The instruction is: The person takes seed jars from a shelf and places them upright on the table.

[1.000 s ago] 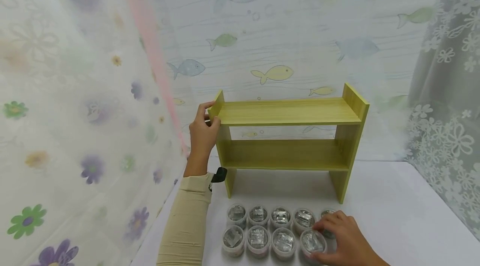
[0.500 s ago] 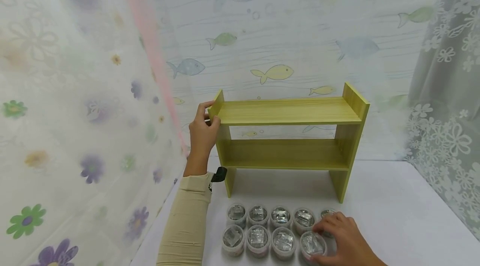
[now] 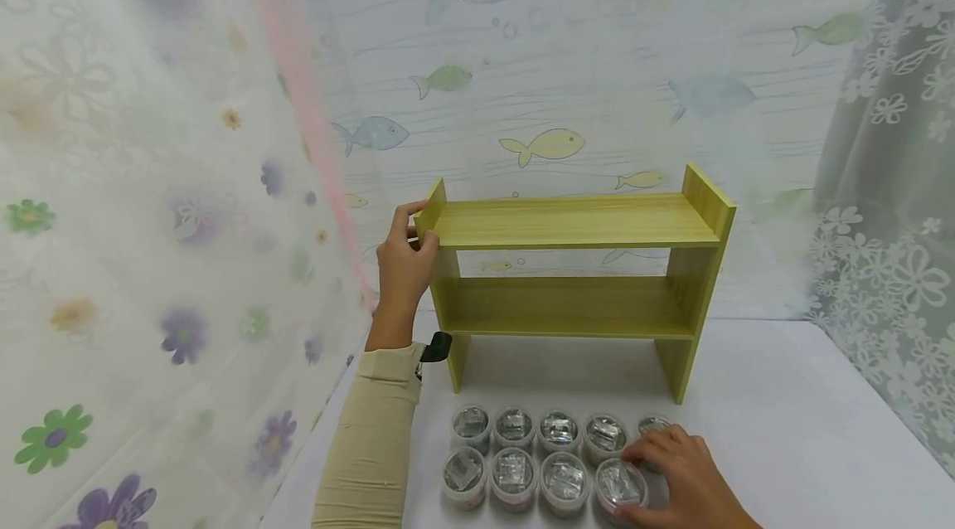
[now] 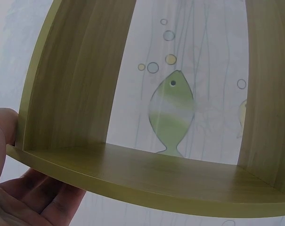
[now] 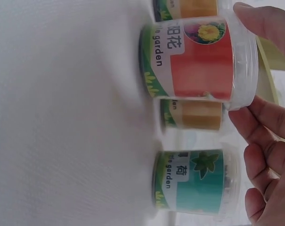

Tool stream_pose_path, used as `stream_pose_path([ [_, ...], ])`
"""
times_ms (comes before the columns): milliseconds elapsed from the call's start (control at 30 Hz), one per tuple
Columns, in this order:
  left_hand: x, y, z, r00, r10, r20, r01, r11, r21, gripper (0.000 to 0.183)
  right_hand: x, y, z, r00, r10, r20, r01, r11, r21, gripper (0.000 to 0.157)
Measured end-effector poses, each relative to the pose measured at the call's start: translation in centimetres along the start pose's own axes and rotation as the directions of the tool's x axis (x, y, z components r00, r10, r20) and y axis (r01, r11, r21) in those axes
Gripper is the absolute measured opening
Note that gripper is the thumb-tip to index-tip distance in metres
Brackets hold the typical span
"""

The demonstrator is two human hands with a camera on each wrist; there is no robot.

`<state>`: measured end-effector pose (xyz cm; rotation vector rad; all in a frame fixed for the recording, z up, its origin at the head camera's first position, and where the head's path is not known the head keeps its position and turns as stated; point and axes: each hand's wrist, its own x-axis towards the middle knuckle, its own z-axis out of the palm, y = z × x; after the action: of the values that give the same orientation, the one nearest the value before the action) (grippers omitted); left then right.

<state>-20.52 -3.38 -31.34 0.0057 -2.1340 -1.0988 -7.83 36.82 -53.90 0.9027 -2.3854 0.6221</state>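
Note:
My left hand grips the upper left side panel of a yellow-green wooden shelf, thumb in front and fingers round the outer side. In the left wrist view the hand shows at the corner of the shelf. Low at the right of the head view, my right hand pinches the clear lid of a small plastic jar, at the right end of the front row. The right wrist view shows this jar with a red label bearing flowers and "garden", its lid between thumb and fingers.
Several similar jars stand in two rows on the white table, in front of the two-tier shelf. A teal-labelled jar stands beside the held one. Fish-printed cloth hangs behind, flowered cloth at the left.
The right hand and the jar in it have shifted very slightly left. The left hand and the shelf hold their place.

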Motion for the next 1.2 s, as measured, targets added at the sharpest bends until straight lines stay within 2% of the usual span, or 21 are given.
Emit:
stream_pose_path([
  [267, 0.0, 0.0, -0.1, 1.0, 0.001, -0.007, -0.001, 1.0, -0.004, 0.044, 0.1, 0.1, 0.2, 0.999, -0.039, -0.025, 0.039, 0.999, 0.005, 0.054],
  [467, 0.0, 0.0, 0.0, 1.0, 0.009, -0.003, -0.009, 1.0, -0.004, 0.044, 0.6, 0.0, -0.5, 0.999, -0.028, -0.034, 0.029, 0.999, 0.02, 0.054],
  [600, 0.0, 0.0, 0.1, 1.0, 0.007, -0.006, -0.007, 1.0, -0.005, 0.044, 0.4, 0.1, -0.2, 0.998, -0.043, -0.041, 0.044, 0.999, 0.026, 0.054],
  [800, 0.0, -0.1, 0.5, 1.0, 0.004, -0.002, -0.004, 1.0, 0.001, 0.044, -0.3, 0.2, 0.8, 0.997, -0.051, -0.052, 0.05, 0.999, -0.015, 0.055],
  [967, 0.1, -0.1, 0.5, 1.0, -0.005, 0.004, 0.005, 1.0, 0.005, 0.044, -0.2, 0.1, 0.5, 0.999, -0.027, -0.031, 0.026, 0.999, -0.039, 0.058],
  [1067, 0.0, -0.3, 0.2, 0.998, -0.044, 0.045, 0.047, 0.996, -0.07, 0.049, 0.6, 0.2, -0.8, 1.0, 0.008, -0.023, -0.009, 1.0, -0.029, 0.057],
  [1133, -0.5, -0.8, -0.2, 0.991, -0.085, 0.106, 0.101, 0.984, -0.149, 0.058, 1.2, 0.6, -2.1, 0.998, 0.042, -0.045, -0.043, 0.999, -0.017, 0.054],
  [1200, -1.3, -1.7, -0.8, 0.979, -0.114, 0.171, 0.146, 0.972, -0.186, 0.067, 1.9, 1.4, -3.8, 0.994, 0.077, -0.081, -0.078, 0.997, -0.01, 0.051],
])
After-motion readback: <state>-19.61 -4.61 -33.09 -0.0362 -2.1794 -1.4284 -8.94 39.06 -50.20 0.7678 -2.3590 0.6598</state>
